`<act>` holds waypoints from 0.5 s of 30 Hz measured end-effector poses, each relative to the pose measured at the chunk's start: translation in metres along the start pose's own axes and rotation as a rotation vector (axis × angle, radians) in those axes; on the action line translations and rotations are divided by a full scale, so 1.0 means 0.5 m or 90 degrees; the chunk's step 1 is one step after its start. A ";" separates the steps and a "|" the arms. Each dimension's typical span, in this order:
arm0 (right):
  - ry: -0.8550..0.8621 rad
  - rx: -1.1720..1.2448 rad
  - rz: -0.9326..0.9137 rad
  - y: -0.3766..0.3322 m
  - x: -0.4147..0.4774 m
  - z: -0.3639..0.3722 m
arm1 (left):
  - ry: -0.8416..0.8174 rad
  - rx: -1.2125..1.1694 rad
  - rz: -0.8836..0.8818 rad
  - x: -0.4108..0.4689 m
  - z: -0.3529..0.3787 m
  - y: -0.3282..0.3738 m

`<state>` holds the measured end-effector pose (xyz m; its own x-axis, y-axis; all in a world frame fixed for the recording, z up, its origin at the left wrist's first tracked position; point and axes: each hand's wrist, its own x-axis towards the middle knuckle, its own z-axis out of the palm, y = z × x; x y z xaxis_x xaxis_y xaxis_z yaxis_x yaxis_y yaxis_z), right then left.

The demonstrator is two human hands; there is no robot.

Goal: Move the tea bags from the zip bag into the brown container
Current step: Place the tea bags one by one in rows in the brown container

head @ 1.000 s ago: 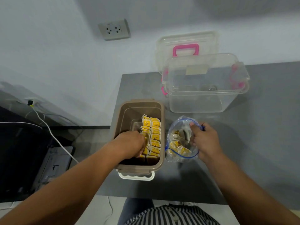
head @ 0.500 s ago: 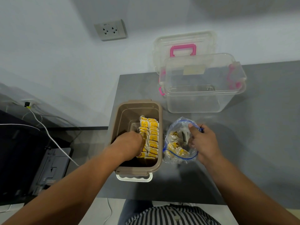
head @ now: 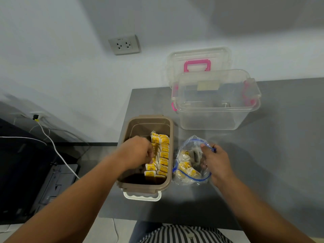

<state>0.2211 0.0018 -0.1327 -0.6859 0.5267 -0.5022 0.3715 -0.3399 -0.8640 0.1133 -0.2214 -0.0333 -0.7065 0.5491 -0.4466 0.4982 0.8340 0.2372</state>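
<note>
My left hand (head: 138, 152) is inside the brown container (head: 149, 117). A moment ago it sat lower, over the near end of the box. Now it has slid a little way toward the far end. Because of that, I can see two tea bags (head: 150, 167) standing on the left side, next to the long row on the right. I think I have just put them down there.

The fingers (head: 150, 154) of my left hand are curled and point down at the row of bags. They touch the yellow tags. The picture is blurry there, so I cannot tell if I am pinching a bag or just letting go.

My right hand (head: 214, 162) has not moved. Its thumb and fingers pinch the edge of the zip bag (head: 191, 179) and hold its mouth open. The bag sits on the table (head: 263, 163), just beside the brown container on the right.

There are more tea bags in the zip bag. I can see their yellow tags through the plastic. So the job is not done. The right row in the box looks full, and the left side has lots of room. I think my left hand goes back to the bag for more.
</note>
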 end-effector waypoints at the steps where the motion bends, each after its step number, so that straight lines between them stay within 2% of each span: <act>1: -0.006 -0.004 -0.005 0.000 -0.001 -0.003 | 0.028 -0.033 0.017 -0.006 -0.013 0.007; 5: -0.029 -0.012 -0.010 0.001 -0.004 -0.013 | 0.126 -0.123 0.101 -0.024 -0.049 0.076; 7: -0.042 -0.007 -0.017 0.000 -0.008 -0.017 | 0.136 -0.122 0.145 -0.025 -0.047 0.127; 10: -0.069 0.002 -0.029 0.002 -0.014 -0.025 | 0.090 -0.083 0.187 -0.007 -0.020 0.193; 15: -0.095 -0.007 -0.027 0.008 -0.017 -0.048 | 0.006 0.057 0.196 0.050 0.052 0.254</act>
<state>0.2436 0.0146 -0.1325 -0.7860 0.4190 -0.4546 0.3462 -0.3109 -0.8852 0.1720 -0.1030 -0.0366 -0.5204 0.7756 -0.3573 0.7311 0.6209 0.2828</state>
